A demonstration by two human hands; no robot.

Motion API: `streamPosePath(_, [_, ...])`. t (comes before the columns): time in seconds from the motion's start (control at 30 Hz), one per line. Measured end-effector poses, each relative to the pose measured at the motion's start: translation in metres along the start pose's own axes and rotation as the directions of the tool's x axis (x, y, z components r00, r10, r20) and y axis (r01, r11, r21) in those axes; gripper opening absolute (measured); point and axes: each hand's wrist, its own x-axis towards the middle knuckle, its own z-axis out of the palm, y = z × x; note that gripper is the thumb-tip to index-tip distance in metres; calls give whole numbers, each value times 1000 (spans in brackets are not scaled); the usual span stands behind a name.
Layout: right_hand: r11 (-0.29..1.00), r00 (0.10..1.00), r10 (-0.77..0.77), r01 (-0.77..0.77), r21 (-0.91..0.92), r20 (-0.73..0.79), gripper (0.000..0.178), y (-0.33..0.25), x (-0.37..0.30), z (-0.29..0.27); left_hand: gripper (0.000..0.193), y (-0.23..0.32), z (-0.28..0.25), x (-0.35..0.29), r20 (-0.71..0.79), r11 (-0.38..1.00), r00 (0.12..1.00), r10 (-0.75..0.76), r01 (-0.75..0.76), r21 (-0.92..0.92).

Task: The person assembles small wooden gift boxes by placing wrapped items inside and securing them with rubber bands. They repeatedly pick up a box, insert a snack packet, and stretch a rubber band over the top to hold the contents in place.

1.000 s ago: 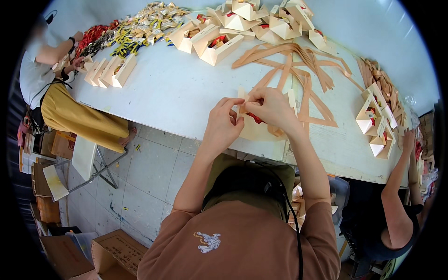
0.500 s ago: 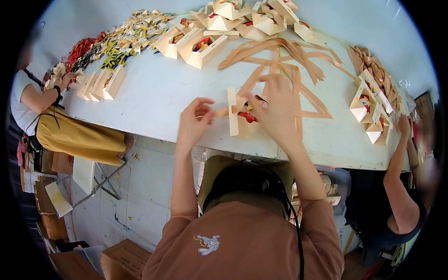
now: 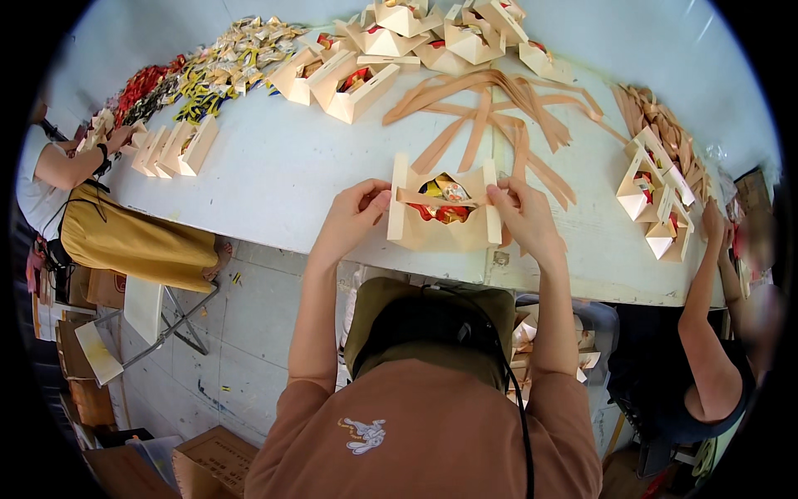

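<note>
L hand (image 3: 359,209): here we go, thumb & fingertips pinched tog. on ribbon (image 3: 440,200), just at the outer side of L panel (image 3: 397,223).
R hand (image 3: 525,214): clamped on R panel (image 3: 492,224) of box (image 3: 442,235), thumb on the inner side.
Both hands: well apart, one per end, box sitting betw. them.
Box: pale cream card, upright on desk (image 3: 291,187) nr the front edge, dead ahead of person in brown tee (image 3: 449,424); top uncovered.
Ribbon: tan strip, running panel to panel across the top, over packets (image 3: 439,214).
Packets: shiny, red & gold w/ a bit of black, tucked inside box.
Loose ribbons (image 3: 445,90): tan too, fanned on desk just beyond box.
Far boxes (image 3: 353,101): same pale kind, heaped at back of desk, red showing in some.
L heap (image 3: 249,54): lots of small packs, gold, yellow-blue, dark & red, along the back L.
Box row (image 3: 189,156): pale boxes side by side, L end, nr co-worker in white top (image 3: 43,170).
R boxes (image 3: 652,195): small group beside ribbon tangle (image 3: 657,125); another co-worker's arm (image 3: 702,291) reaches onto desk close by.
</note>
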Motion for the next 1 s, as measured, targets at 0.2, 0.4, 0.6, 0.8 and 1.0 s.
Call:
streamPosePath(0.2, [998, 999, 2, -5, 70, 47, 30, 7, 2, -2, 18, -14, -6, 6, 69, 969, 994, -83, 97, -229])
streamPosePath(0.4, [925, 941, -333, 315, -211, -55, 24, -19, -9, 7, 20, -12, -1, 3, 92, 955, 995, -47, 72, -289])
streamPosePath(0.6, [948, 932, -297, 314, -53, 210, 24, -24, -8, 10, 20, -11, 12, -1, 145, 942, 987, -63, 106, -318])
streamPosePath(0.8, [991, 954, -86, 53, 121, 287, 25, 1, 3, 8, 18, -14, 3, -5, 136, 944, 990, -47, 88, -318])
streamPosePath(1.0, [982, 963, -101, 56, 180, 249, 23, 6, 4, 21, 17, -13, 12, -9, 172, 940, 985, -31, 87, -330])
